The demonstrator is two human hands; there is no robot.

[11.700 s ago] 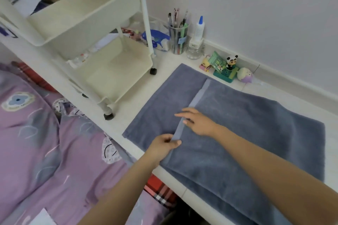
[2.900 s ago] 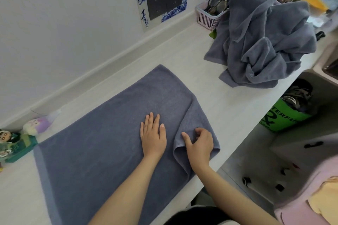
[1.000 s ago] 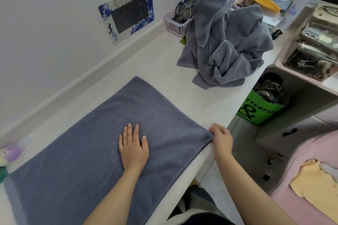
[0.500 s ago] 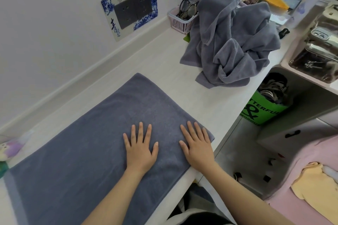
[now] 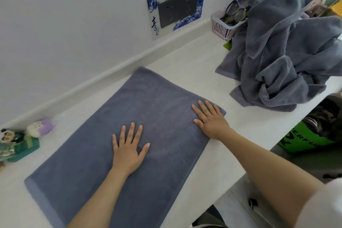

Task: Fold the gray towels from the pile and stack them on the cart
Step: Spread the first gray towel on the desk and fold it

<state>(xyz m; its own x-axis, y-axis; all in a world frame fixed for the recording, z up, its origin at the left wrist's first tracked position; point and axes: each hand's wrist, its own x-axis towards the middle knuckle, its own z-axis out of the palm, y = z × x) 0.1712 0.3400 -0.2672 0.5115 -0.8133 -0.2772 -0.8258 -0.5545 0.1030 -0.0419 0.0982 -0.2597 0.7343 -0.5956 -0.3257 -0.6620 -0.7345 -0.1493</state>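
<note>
A gray towel (image 5: pixel 151 102), folded once, lies flat on the white counter (image 5: pixel 188 61). My left hand (image 5: pixel 128 149) presses flat on its middle with fingers spread. My right hand (image 5: pixel 210 118) lies flat with straight fingers on the towel's right corner near the counter's front edge. A crumpled pile of gray towels (image 5: pixel 283 55) sits on the counter to the far right. The cart is out of view.
A pink basket (image 5: pixel 224 27) holding glasses stands behind the pile by the wall. Small toy figures (image 5: pixel 20 139) sit at the left against the wall. A socket panel (image 5: pixel 175 5) is on the wall. A green bag (image 5: pixel 311 140) sits below the counter at right.
My right hand slid outward along the towel to its right corner, smoothing it flat. My left hand stayed pressed on the middle. The view shifted slightly left.
</note>
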